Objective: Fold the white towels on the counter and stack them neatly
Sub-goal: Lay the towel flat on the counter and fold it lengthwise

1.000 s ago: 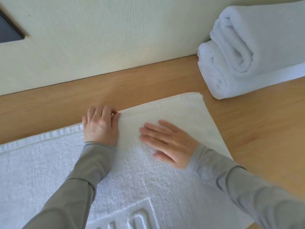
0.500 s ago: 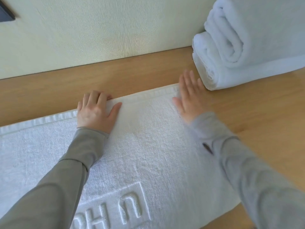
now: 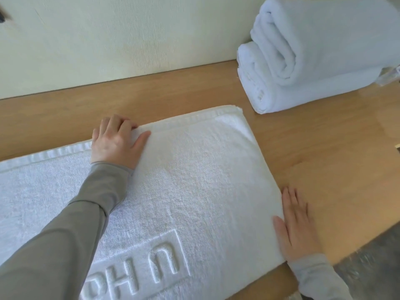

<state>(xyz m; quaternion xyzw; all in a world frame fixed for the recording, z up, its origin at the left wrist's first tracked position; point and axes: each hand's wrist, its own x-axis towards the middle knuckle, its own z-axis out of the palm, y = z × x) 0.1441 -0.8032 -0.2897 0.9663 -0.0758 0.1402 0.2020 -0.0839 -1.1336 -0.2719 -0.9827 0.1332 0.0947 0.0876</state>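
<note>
A white towel with raised lettering lies flat and folded on the wooden counter. My left hand rests on its far hem, fingers bent over that edge and thumb lying on the cloth. My right hand lies flat with straight fingers against the towel's right edge, partly on the counter. Two folded white towels sit stacked at the back right.
A pale wall runs along the back of the counter. Bare wood shows between the flat towel and the stack. The counter's front edge and a dark speckled floor show at the lower right.
My right hand has slid from the towel's far right corner down along its right edge toward me. My left hand has stayed on the far hem.
</note>
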